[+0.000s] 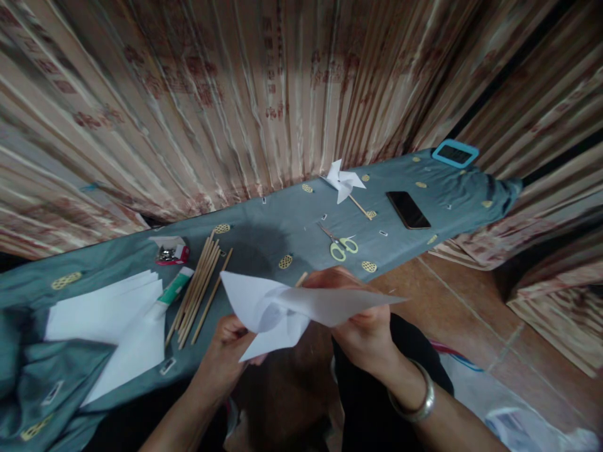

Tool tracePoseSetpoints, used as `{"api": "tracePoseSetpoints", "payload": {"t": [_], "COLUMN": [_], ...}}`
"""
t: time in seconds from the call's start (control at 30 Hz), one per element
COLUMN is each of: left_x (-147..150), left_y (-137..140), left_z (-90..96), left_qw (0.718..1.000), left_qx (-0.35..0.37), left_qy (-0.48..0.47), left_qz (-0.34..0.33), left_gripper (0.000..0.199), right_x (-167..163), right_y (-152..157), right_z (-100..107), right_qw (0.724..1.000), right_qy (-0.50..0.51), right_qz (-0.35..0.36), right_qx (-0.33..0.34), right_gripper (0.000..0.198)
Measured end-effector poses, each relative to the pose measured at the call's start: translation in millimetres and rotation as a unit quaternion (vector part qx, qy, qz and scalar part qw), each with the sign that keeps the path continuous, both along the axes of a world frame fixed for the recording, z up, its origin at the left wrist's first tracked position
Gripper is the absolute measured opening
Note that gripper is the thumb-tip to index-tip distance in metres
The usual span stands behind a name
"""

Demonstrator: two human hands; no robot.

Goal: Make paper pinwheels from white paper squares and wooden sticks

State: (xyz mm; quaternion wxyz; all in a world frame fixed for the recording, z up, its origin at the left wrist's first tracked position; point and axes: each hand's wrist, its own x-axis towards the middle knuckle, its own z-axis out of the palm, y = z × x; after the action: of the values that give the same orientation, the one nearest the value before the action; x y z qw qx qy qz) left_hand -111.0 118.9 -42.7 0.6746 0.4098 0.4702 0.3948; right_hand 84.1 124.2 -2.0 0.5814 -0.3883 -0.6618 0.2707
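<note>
A white paper pinwheel (277, 307) is held up in front of me over the near edge of the cloth-covered surface. My left hand (228, 345) pinches its lower left blade, the fingertips partly behind the paper. My right hand (362, 333) is closed at the pinwheel's right side, and the long right blade covers some of its fingers. Just beyond that hand pokes the tip of a wooden stick (301, 279); whether it is joined to the pinwheel is hidden. Left of the pinwheel lie several wooden sticks (198, 292).
Green-handled scissors (340, 245), another pinwheel on a stick (342, 182), a dark phone (407, 209) and a blue-framed device (455, 153) lie toward the right. Leftward are white paper sheets (108, 307), a glue tube (173, 292) and an opened small box of metal pins (170, 250). Curtains (292, 81) hang behind.
</note>
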Motion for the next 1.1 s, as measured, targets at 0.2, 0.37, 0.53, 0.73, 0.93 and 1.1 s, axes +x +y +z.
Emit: {"api": "tracePoseSetpoints", "payload": {"t": [0.2, 0.37, 0.53, 0.73, 0.93, 1.1], "left_x": [0.1, 3.2, 1.0, -1.0, 4.4, 11.7], "left_y": [5.7, 6.5, 4.7, 6.2, 9.7, 8.9], "left_z": [12.9, 25.7, 25.6, 18.6, 4.3, -15.6], "left_qw": [0.994, 0.981, 0.973, 0.970, 0.961, 0.978], "left_qx": [0.107, 0.174, 0.205, 0.214, 0.191, 0.094], "left_qy": [0.032, 0.089, 0.103, 0.117, 0.195, 0.162], "left_qz": [-0.005, -0.005, -0.007, 0.014, 0.049, 0.095], "left_gripper": [0.012, 0.019, 0.024, 0.011, 0.032, 0.026], "right_x": [-2.7, -5.9, -7.4, -7.6, -13.5, -19.7], "right_y": [5.1, 10.9, 8.2, 12.2, 36.9, 48.2], "right_z": [-3.5, -9.0, -9.5, -14.1, -30.8, -49.6], "right_qw": [0.975, 0.948, 0.955, 0.939, 0.898, 0.885], "right_qy": [0.075, 0.122, 0.114, 0.156, 0.235, 0.231], "right_qz": [-0.021, -0.009, -0.018, -0.001, 0.024, 0.033], "right_qx": [-0.206, -0.292, -0.274, -0.305, -0.371, -0.403], "right_gripper": [0.011, 0.024, 0.023, 0.023, 0.032, 0.040]}}
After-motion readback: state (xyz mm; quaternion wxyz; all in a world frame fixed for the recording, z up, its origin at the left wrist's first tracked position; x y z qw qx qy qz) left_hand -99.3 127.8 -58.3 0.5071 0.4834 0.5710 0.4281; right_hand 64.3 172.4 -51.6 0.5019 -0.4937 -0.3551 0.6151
